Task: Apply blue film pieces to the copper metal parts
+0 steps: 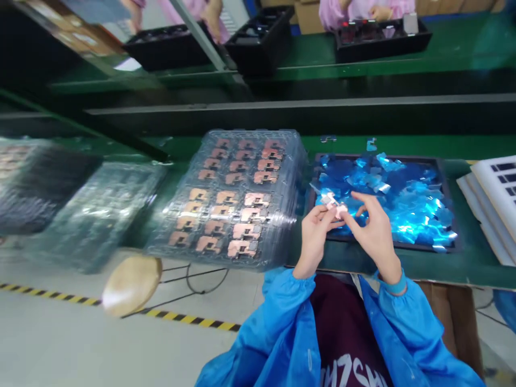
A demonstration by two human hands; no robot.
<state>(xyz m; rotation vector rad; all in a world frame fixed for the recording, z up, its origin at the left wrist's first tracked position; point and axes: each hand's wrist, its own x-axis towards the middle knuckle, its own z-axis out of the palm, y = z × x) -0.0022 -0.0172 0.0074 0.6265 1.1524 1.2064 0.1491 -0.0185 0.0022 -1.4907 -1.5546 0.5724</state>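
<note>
Pinching with bare left hand (315,234) a small, flat, pink-and-silver part (331,202), above the nine o'clock side of a black rectangular tray (444,183) of shiny blue film pieces (419,215). With bare right hand (376,231), holding thumb at the part, with index finger spread wide; cannot tell if gripping also. At nine o'clock from hands, see a stack of clear plastic trays (278,236).

A small, irregular pinkish-copper part (341,209) — greyish at its ten-o'clock end, finer detail blurred — is held aslant in the left hand's (315,231) fingertips, its four-o'clock end by the right hand's (375,228) thumb.
</note>
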